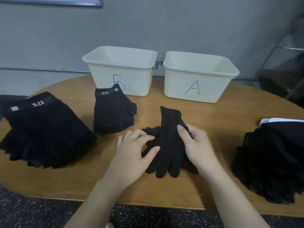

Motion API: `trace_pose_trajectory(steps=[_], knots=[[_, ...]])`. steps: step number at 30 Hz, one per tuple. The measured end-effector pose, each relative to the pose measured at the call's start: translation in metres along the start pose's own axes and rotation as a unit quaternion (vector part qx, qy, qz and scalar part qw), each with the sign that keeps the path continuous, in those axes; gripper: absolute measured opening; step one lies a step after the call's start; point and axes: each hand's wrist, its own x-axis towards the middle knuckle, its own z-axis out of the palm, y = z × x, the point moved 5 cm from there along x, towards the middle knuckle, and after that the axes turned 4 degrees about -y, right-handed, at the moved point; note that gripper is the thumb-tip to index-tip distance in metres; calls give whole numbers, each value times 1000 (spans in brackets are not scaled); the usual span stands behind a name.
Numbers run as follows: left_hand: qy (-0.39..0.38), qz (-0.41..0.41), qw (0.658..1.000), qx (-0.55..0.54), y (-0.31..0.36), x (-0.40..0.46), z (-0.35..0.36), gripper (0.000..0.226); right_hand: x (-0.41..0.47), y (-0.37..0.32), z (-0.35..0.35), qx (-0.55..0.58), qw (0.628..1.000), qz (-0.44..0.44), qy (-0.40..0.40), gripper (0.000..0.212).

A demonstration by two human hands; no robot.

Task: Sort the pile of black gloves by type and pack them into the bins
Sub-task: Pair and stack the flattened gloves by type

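A plain black full-finger glove (pixel 167 145) lies at the table's middle, cuff away from me, on top of more black glove fabric. My right hand (pixel 195 145) grips its right edge, thumb on top. My left hand (pixel 133 152) pinches the black fabric sticking out at its left side. A small stack of fingerless "5.11" gloves (pixel 113 116) stands in front of bin B (pixel 121 69). A bigger pile of "5.11" gloves (pixel 44 132) lies at the left. Another black glove pile (pixel 269 162) sits at the right. Bin A (pixel 199 76) looks empty, as does bin B.
The round wooden table (pixel 222 112) ends just below my forearms, with speckled dark floor (pixel 32 211) beyond. A grey wall stands behind the bins. A white item (pixel 278 120) peeks out over the right pile. A metal rack stands at the far right.
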Motion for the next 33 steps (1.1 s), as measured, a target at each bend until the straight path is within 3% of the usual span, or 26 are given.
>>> trace_pose_trajectory(steps=[5,9,12,14,15,18,20,22,25,28,31,33], knots=[[16,-8,993,-120,19,3,-5,44,-4,-17,-5,15,999,-41,11,36],[-44,0,917,-397,53,-1,-12,37,-20,-43,5,-46,988,-145,-27,20],[4,18,891,-454,54,-7,-18,29,-32,-51,22,-128,967,-209,-66,18],[42,-19,883,-467,43,-11,-22,33,-38,-52,30,-157,955,-233,-97,22],[42,-44,868,-492,36,-14,-23,37,-41,-54,32,-162,950,-245,-104,23],[26,-80,769,-634,20,-23,-28,23,-45,-60,34,-143,953,-250,-93,27],[11,-76,730,-679,20,-34,-37,32,-45,-66,35,-115,958,-258,-60,17],[18,-90,713,-695,20,-46,-43,41,-47,-69,39,-95,962,-250,-45,13],[57,-142,708,-690,16,-59,-46,43,-51,-67,49,-81,973,-211,-52,31],[54,-147,714,-683,16,-68,-51,43,-54,-58,59,-77,983,-109,-128,53],[18,-167,711,-682,13,-73,-54,43,-60,-58,59,-7,981,-43,-189,33],[21,-213,690,-692,-2,-73,-52,70,-64,-61,53,59,980,-13,-188,19]])
